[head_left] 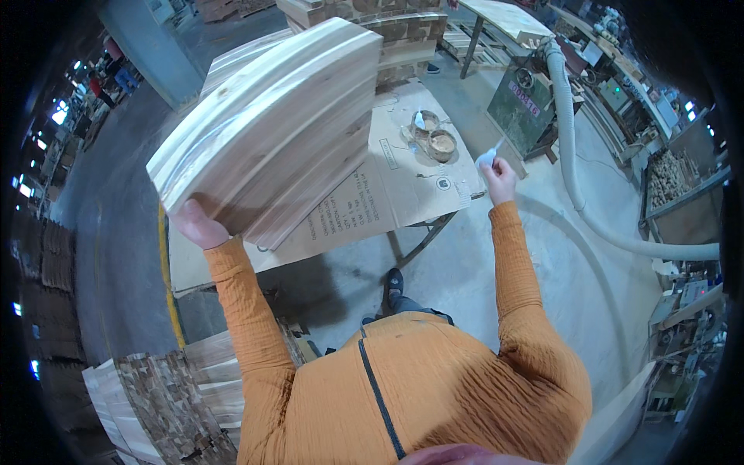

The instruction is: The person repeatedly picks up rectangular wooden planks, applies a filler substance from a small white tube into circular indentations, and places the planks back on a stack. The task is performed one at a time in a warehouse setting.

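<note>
My left hand [200, 225] grips the near left corner of a thick pale wooden panel [287, 116], thumb on its upper face. The panel is tilted over a table covered with flattened cardboard [399, 190], and it hides what lies beneath. Off the table's right edge, my right hand [501, 182] is closed round a small white squeeze bottle [487, 157] with a thin pointed nozzle. Two round shallow containers [442, 145] with brownish contents sit on the cardboard, and a similar white nozzle bottle [419, 120] stands at the farther one.
More wooden panels [407, 53] are stacked beyond the table, and others [170, 399] stand at my lower left. A green machine cabinet [518, 105] and a thick pale hose [570, 147] are on the right. A pillar [147, 50] rises at the far left.
</note>
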`<state>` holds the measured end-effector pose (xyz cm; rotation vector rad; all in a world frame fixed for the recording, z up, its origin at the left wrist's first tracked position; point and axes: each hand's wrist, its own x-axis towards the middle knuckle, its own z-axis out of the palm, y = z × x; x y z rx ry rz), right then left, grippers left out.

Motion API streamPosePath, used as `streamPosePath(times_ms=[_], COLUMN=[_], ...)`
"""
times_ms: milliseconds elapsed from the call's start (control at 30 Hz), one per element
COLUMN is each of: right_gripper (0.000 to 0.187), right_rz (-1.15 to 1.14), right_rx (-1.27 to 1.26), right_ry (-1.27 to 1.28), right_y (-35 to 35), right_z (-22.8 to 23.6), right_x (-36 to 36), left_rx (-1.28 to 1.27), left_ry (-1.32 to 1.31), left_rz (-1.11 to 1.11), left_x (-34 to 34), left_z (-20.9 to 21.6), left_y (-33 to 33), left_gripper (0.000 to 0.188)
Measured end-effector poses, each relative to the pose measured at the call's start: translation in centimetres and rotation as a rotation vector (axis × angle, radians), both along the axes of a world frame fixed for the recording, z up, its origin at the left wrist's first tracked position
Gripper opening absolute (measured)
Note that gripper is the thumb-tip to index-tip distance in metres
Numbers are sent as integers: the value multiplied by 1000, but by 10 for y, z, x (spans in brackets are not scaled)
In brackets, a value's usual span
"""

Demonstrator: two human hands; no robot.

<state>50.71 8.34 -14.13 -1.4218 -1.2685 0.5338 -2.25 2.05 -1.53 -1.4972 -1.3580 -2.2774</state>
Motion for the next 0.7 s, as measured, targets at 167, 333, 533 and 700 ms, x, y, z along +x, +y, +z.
streamPosePath(times_ms=[167,333,533,700], right_gripper=[18,26,27,22], right_rz=[-66,-200,-32,41], right_rx=[-88,-144,-249,-70], right_ry=[91,-404,-465,-277], right_y=[31,68,68,58], right_z=[-51,-66,-96,-85], right_x=[-10,-8,-6,5], left_rx=[-48,-95,-81,-72], left_ry=[-133,-301,-327,-356], left_rz=[40,-67,67,64], left_x=[-28,-17,3,-5], left_z=[-3,3,8,2], left_y=[16,18,16,9], left_gripper=[63,70,81,75])
